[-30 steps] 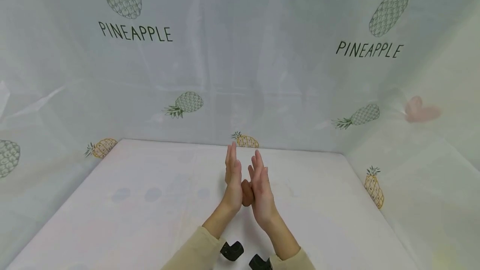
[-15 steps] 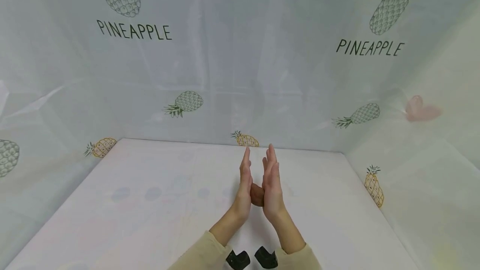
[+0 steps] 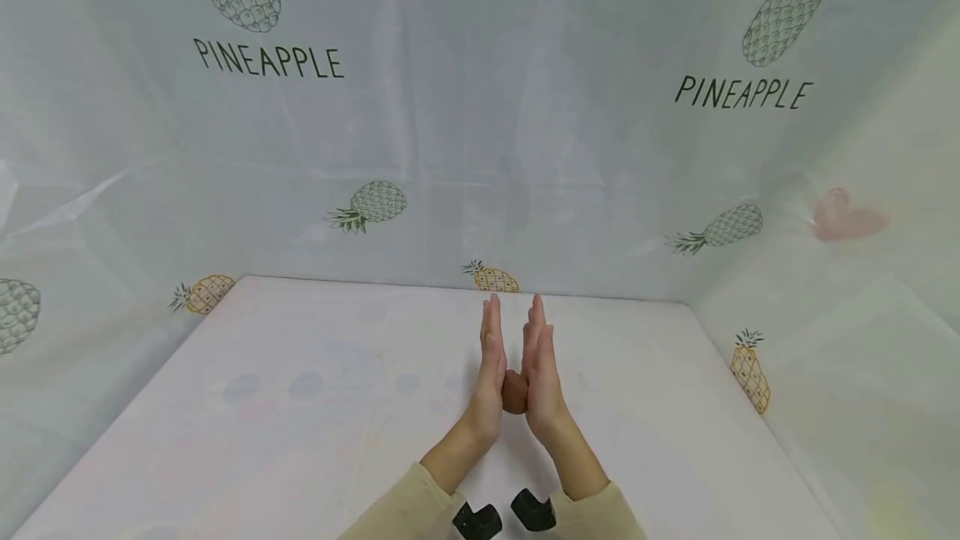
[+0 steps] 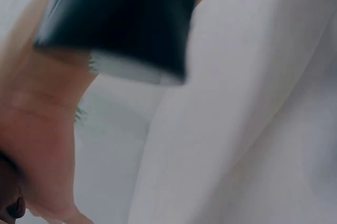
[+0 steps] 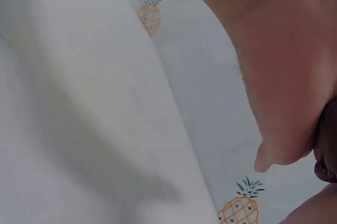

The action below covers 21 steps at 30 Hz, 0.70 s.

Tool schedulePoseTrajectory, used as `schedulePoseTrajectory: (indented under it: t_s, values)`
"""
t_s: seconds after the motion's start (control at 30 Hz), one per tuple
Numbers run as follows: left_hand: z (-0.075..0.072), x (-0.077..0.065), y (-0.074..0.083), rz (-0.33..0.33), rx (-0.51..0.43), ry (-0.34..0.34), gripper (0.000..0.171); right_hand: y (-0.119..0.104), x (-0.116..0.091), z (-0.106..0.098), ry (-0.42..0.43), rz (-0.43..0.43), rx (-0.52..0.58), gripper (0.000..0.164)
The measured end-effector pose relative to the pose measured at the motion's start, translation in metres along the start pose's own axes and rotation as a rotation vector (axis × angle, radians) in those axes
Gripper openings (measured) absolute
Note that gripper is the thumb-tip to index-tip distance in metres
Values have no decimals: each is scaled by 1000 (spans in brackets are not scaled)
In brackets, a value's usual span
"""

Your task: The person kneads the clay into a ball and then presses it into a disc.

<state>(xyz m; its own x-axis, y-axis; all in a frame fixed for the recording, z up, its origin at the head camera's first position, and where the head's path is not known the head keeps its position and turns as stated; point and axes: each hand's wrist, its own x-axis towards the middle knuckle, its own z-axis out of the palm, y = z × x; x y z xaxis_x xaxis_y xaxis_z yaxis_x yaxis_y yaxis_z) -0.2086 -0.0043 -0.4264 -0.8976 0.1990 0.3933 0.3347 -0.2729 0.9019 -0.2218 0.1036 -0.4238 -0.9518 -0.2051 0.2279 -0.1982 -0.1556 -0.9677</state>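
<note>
A brown lump [image 3: 514, 392], soft and clay-like, sits between the two palms, held up above the table. My left hand [image 3: 487, 394] presses it from the left side, fingers straight and pointing forward. Opposite, my right hand [image 3: 545, 390] presses from the right with its fingers also straight. The fingertips of the two hands stay apart. At the left edge of the left wrist view the dark lump [image 4: 9, 190] shows only in part beside a palm. In the right wrist view the lump [image 5: 327, 139], with a folded, creased end, is cut off by the right edge.
A white table [image 3: 315, 440] with faint coloured spots lies below the hands. Pale sheeting [image 3: 480, 107] printed with pineapples rises behind it and along both sides. Black wrist devices [image 3: 534, 511] sit by the light sleeves [image 3: 408, 507].
Both hands have moved to the right with the lump between them, mostly in the first half second. The palms have slid against each other, and their fingertips are now about level.
</note>
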Motion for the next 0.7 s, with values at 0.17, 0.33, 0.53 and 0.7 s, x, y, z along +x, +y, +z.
schedulePoseTrajectory:
  t_s: [0.17,0.33,0.53,0.7]
  values:
    - [-8,5,-1,-5,16,60,64,2,-2,8,-63,43,33,69]
    - [-16,9,-4,-14,62,111,64,1,-3,14,-77,43,41,71]
    - [-25,13,-8,-30,127,171,66,-2,-6,18,-93,50,91,73]
    - [-29,13,-12,-59,202,198,66,-8,-7,18,-96,8,91,74]
